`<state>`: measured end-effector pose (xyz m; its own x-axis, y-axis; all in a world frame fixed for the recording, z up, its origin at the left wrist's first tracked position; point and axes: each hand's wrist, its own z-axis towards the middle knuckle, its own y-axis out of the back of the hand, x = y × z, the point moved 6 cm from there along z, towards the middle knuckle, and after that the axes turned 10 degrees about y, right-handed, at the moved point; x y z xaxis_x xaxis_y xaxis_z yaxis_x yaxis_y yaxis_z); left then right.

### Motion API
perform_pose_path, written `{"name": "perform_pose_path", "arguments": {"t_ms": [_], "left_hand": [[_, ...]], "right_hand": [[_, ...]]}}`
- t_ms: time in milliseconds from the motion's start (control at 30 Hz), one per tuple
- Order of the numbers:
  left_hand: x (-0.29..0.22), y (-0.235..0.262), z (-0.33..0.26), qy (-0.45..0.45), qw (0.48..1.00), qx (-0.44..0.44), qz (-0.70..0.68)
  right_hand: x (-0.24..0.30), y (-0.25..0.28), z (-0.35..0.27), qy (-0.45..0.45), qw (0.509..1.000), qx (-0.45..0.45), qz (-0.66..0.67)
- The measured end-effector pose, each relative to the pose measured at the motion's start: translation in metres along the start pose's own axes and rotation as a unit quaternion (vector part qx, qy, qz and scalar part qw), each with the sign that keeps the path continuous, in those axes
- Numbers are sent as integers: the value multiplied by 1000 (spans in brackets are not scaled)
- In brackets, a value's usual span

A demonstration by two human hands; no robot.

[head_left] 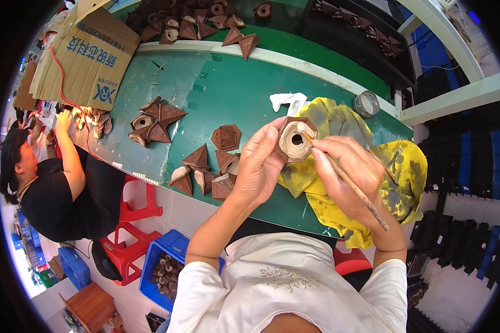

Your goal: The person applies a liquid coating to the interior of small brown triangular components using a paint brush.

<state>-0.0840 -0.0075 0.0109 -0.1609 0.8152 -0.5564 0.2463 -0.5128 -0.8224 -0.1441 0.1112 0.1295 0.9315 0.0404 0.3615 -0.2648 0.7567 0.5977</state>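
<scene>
Above the green table, my left hand [258, 161] grips the edge of a brown six-sided piece [288, 153]. Its hollow, cream-coloured inside faces up, with a dark round hole in the middle. My right hand [354, 173] pinches a thin paintbrush [365, 201] with a worn wooden handle. The brush tip touches or hovers just over the inner rim; I cannot tell which. Left of my left hand lie several similar brown pieces [226, 137], some showing pale insides. A stained yellow cloth [339, 116] spreads out beneath my right hand.
A glass jar [366, 104] and a white crumpled sheet [288, 100] stand beyond the cloth. More brown pieces [189, 28] crowd the far side, near a black tray [361, 33]. A cardboard box [94, 55] is left, above a seated co-worker [55, 183]. A blue crate [166, 272] sits below.
</scene>
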Motion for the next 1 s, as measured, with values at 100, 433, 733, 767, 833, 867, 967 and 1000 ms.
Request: {"name": "perform_pose_path", "arguments": {"t_ms": [100, 433, 733, 767, 833, 867, 967, 1000], "left_hand": [[2, 1, 2, 16, 999, 7, -39], [-18, 20, 35, 121, 991, -56, -6], [-110, 138, 161, 187, 883, -290, 318], [-111, 135, 161, 200, 869, -278, 357], [-142, 128, 146, 161, 828, -271, 464], [-158, 124, 136, 127, 776, -250, 566], [-213, 126, 95, 36, 477, -57, 876], [-211, 126, 76, 86, 407, -49, 908]], "right_hand": [[3, -2, 2, 13, 999, -10, 49], [-4, 10, -2, 0, 997, 40, 62], [-28, 26, -24, -51, 994, 91, 37], [-29, 26, -24, -48, 994, 89, 38], [-29, 28, -24, -39, 994, 98, 38], [-29, 28, -23, -36, 993, 106, 26], [-28, 23, -22, -28, 992, 121, 32], [-29, 19, -22, -25, 991, 128, 31]]}}
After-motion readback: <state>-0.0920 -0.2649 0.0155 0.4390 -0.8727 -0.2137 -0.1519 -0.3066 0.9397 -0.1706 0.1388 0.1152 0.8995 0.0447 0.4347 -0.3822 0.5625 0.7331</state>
